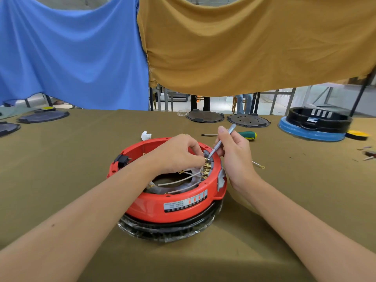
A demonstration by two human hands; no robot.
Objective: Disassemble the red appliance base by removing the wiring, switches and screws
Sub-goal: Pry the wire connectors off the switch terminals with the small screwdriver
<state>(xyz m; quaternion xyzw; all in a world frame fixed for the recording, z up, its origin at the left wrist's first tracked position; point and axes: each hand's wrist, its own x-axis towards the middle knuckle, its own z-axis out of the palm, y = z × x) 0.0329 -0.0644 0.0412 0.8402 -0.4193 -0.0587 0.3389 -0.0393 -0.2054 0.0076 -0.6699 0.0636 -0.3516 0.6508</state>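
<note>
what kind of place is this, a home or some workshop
Likely a workshop bench for stripping appliances: the opened red base with loose wiring, a second black base and detached round plates on one cloth-covered table.

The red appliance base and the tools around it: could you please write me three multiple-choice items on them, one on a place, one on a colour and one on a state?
1. Where does the green-handled screwdriver lie?
A. Inside the red appliance base
B. On the table beyond the right hand
C. On the blue cloth

2. What colour are the wires inside the red appliance base?
A. White
B. Black
C. Green

3. What is the right hand doing?
A. Resting flat on the table
B. Lifting the black round plate
C. Holding a slim grey screwdriver with its tip at the brass terminals

Answers:
1 B, it rests on the olive table cover behind the hand.
2 A, pale white leads run to the terminals.
3 C, the fingers curl round the shaft while the left hand pinches at the terminals.
</note>
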